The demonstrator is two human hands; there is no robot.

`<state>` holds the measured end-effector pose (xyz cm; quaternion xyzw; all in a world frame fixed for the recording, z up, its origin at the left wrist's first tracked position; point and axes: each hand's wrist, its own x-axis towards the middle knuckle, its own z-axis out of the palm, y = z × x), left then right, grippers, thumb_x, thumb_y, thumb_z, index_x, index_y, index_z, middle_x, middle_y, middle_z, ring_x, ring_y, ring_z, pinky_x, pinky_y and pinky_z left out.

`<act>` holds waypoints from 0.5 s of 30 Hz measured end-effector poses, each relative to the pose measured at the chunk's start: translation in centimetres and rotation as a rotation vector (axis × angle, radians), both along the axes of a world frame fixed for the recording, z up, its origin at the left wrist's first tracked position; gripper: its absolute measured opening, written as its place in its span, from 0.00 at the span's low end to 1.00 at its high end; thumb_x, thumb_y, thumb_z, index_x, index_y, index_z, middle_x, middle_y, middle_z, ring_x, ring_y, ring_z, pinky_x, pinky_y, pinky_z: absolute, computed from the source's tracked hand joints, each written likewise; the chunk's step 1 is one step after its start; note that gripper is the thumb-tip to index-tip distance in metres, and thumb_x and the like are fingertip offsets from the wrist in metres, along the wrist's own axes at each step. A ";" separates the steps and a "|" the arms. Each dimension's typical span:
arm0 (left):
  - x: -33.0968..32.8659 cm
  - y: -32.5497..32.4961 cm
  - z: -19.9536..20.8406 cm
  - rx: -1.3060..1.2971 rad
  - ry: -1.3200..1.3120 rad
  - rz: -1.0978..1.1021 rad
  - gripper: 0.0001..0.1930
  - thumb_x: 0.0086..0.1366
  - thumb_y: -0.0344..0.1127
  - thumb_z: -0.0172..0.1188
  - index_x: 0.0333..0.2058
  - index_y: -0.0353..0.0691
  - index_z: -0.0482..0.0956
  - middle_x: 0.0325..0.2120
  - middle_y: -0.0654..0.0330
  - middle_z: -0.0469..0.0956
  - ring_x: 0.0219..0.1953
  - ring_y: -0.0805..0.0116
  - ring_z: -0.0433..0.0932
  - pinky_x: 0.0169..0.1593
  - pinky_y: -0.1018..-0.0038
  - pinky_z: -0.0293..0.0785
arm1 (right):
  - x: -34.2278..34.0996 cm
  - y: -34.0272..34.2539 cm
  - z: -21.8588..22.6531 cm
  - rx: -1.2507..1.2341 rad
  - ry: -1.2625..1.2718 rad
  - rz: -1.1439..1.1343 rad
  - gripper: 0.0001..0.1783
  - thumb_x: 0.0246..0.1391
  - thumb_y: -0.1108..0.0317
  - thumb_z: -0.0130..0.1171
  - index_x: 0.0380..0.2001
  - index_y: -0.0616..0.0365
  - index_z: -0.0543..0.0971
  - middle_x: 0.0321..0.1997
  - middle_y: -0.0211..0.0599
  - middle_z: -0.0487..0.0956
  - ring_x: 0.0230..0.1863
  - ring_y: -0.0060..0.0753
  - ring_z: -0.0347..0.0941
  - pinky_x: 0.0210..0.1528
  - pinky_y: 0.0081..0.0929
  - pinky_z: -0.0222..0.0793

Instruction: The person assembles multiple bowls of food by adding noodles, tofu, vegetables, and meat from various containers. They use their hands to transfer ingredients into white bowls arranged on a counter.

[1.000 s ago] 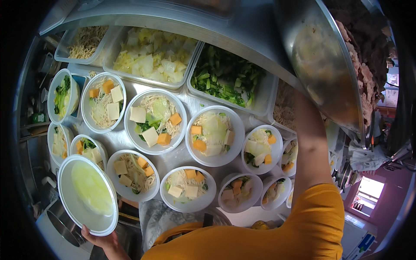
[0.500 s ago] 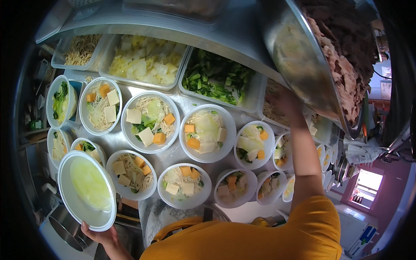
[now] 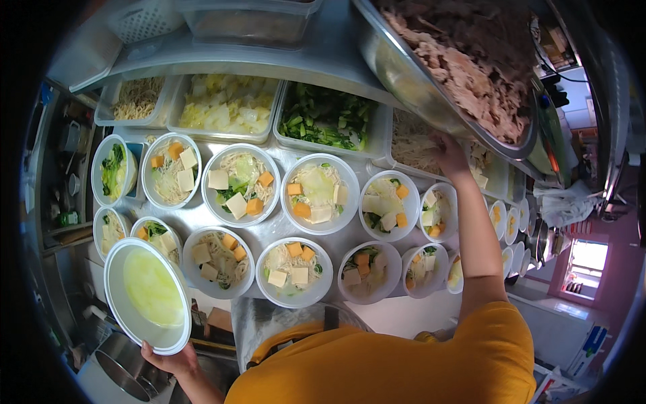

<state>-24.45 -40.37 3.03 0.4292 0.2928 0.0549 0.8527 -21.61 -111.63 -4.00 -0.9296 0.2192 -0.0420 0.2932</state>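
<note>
My left hand grips the rim of a white plastic bowl, held tilted over the lower left. Pale green, translucent slices lie in its bottom. At the right, my right hand is in a clear tub of pale stringy food, below a large metal bowl. Its fingers look drawn together; what is between them is hard to make out in the shade. Two rows of white bowls stand on the metal counter, among them one bowl with thin noodle-like strands, tofu blocks, orange cubes and greens.
Behind the rows stand tubs of chopped cabbage, chopped greens and pale strands. A metal shelf overhangs them, bearing a big metal bowl of cooked sliced meat. A steel pot sits low at left.
The view has shifted, so the shelf and metal bowl show differently. My right hand has come out a little from beneath the metal bowl, still at the tub. My left hand keeps hold of the bowl.
</note>
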 end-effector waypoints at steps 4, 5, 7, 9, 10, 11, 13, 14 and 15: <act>-0.4 0.6 0.1 -0.017 -0.046 -0.005 0.37 0.57 0.52 0.52 0.61 0.41 0.56 0.58 0.52 0.63 0.58 0.49 0.67 0.50 0.45 0.73 | -0.6 -0.1 0.6 -0.053 -0.013 -0.005 0.21 0.50 0.74 0.55 0.50 0.56 0.72 0.44 0.36 0.77 0.41 0.27 0.72 0.46 0.23 0.68; -0.5 0.7 0.2 -0.006 -0.050 0.001 0.37 0.57 0.52 0.52 0.62 0.41 0.56 0.58 0.52 0.63 0.58 0.49 0.67 0.50 0.45 0.73 | -0.5 0.0 0.8 -0.077 -0.017 0.009 0.21 0.50 0.73 0.56 0.50 0.56 0.72 0.45 0.37 0.76 0.41 0.29 0.72 0.46 0.23 0.68; -0.9 1.1 0.3 -0.013 -0.064 -0.011 0.37 0.57 0.52 0.52 0.62 0.41 0.55 0.58 0.51 0.63 0.58 0.49 0.67 0.50 0.45 0.74 | -0.2 0.4 0.6 -0.262 0.032 0.081 0.25 0.45 0.69 0.61 0.51 0.55 0.72 0.51 0.43 0.73 0.50 0.37 0.70 0.50 0.30 0.67; -1.2 1.1 0.4 -0.016 -0.074 -0.032 0.37 0.56 0.52 0.52 0.62 0.41 0.55 0.59 0.51 0.63 0.58 0.49 0.67 0.50 0.45 0.73 | 0.2 1.1 -0.4 -0.259 0.154 0.088 0.28 0.41 0.65 0.64 0.50 0.54 0.72 0.52 0.47 0.72 0.55 0.45 0.68 0.53 0.34 0.67; -1.3 1.1 0.5 -0.012 -0.079 -0.045 0.37 0.56 0.52 0.52 0.62 0.41 0.55 0.59 0.51 0.63 0.58 0.49 0.66 0.50 0.45 0.73 | 0.5 1.6 -0.9 -0.214 0.159 0.099 0.29 0.41 0.64 0.64 0.50 0.54 0.73 0.52 0.47 0.73 0.55 0.46 0.68 0.53 0.35 0.67; -1.4 1.0 0.7 -0.008 -0.085 -0.057 0.37 0.56 0.52 0.52 0.62 0.41 0.55 0.59 0.51 0.63 0.58 0.49 0.66 0.50 0.46 0.73 | 0.7 2.0 -1.4 -0.170 0.164 0.111 0.29 0.40 0.64 0.64 0.50 0.53 0.73 0.52 0.47 0.73 0.55 0.46 0.69 0.53 0.35 0.67; -1.5 0.9 1.0 0.002 -0.097 -0.049 0.38 0.56 0.52 0.52 0.62 0.41 0.55 0.59 0.51 0.62 0.58 0.49 0.66 0.51 0.46 0.73 | 1.1 2.1 -1.2 -0.112 0.214 0.079 0.29 0.40 0.64 0.64 0.50 0.53 0.74 0.51 0.47 0.74 0.54 0.46 0.70 0.53 0.34 0.68; -1.6 1.0 1.2 0.007 -0.102 -0.045 0.38 0.56 0.52 0.52 0.62 0.41 0.55 0.59 0.51 0.62 0.58 0.49 0.66 0.51 0.46 0.73 | 1.4 1.9 -0.7 -0.098 0.260 0.036 0.29 0.40 0.65 0.63 0.50 0.53 0.74 0.51 0.47 0.75 0.54 0.46 0.71 0.52 0.34 0.68; -1.7 1.1 1.3 0.005 -0.122 -0.078 0.36 0.57 0.52 0.51 0.60 0.39 0.57 0.57 0.52 0.64 0.58 0.52 0.66 0.54 0.50 0.69 | 1.4 1.8 -0.3 -0.085 0.306 -0.006 0.28 0.40 0.66 0.63 0.50 0.53 0.74 0.51 0.46 0.75 0.53 0.45 0.71 0.52 0.33 0.69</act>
